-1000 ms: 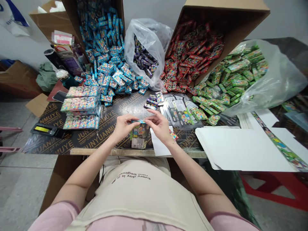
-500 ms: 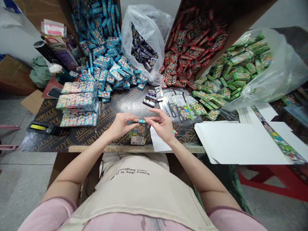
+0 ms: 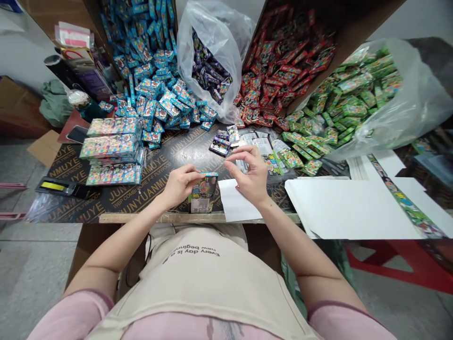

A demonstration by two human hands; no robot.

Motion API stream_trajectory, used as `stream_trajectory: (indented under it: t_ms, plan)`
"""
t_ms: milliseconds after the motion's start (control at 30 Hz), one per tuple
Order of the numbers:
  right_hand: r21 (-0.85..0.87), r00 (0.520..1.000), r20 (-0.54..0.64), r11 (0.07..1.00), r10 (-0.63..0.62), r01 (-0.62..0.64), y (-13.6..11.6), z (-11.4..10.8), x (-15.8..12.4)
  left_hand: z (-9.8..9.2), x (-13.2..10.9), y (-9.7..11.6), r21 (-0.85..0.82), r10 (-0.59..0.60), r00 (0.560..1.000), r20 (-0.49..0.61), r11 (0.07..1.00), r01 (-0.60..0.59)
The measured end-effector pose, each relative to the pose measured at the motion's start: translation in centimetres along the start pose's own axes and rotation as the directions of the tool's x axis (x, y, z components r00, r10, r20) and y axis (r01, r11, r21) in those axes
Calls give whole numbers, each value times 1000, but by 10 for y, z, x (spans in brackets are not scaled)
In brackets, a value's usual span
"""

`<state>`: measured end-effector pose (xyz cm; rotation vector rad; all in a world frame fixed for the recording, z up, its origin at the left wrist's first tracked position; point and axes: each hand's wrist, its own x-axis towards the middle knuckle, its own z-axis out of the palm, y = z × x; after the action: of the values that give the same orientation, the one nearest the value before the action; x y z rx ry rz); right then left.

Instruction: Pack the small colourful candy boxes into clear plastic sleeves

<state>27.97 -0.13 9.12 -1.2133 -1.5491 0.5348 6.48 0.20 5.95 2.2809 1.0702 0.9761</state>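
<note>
Near the table's front edge, a dark printed plastic pouch (image 3: pixel 204 193) stands upright with a blue strip showing along its top, probably a small blue box. My left hand (image 3: pixel 181 183) pinches the pouch at its upper left corner. To the right of it, my right hand (image 3: pixel 249 174) hovers apart from the pouch, thumb and fingers curved with a gap between them and nothing visible inside. Below that hand lies a white sheet (image 3: pixel 235 205). Just beyond are a few small purple boxes (image 3: pixel 220 145) and some flat printed pouches (image 3: pixel 271 160), partly covered by my right hand.
Heaps of small blue boxes (image 3: pixel 166 106), red boxes (image 3: pixel 279 75) and green boxes (image 3: pixel 354 101) line the back. A plastic bag (image 3: pixel 189 56) holds purple boxes. Filled packs (image 3: pixel 111 146) are stacked left, beside a black tool (image 3: pixel 63 188). White card sheets (image 3: pixel 347 208) overhang the right front edge.
My right hand has let go of the pouch's top and moved right and away, its fingers now apart. My left hand keeps its pinch on the pouch. The view has shifted slightly.
</note>
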Motion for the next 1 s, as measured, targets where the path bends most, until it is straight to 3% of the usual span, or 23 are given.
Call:
stream_trajectory:
  t_ms: [100, 233, 500, 833, 933, 1000]
  plan:
    - [68, 982, 182, 996, 51, -64, -8, 10, 5, 2, 1, -1, -68, -74, 994, -82, 995, 68]
    - [134, 909, 392, 968, 143, -210, -2, 28, 3, 3, 1, -3, -128, -109, 980, -167, 988, 88]
    - [46, 883, 440, 978, 164, -205, 13, 40, 5, 1, -1, 2, -78, -41, 985, -170, 997, 28]
    - [-231, 837, 532, 973, 126, 0, -4, 37, 12, 12, 1, 0, -60, -98, 966, -239, 994, 86]
    - [-201, 856, 509, 979, 88, 18, -3, 39, 10, 13, 0, 0, -70, -140, 958, -252, 990, 126]
    - [-85, 883, 458, 993, 108, -77, 1, 43, 6, 13, -1, 1, -87, -151, 952, -266, 987, 132]
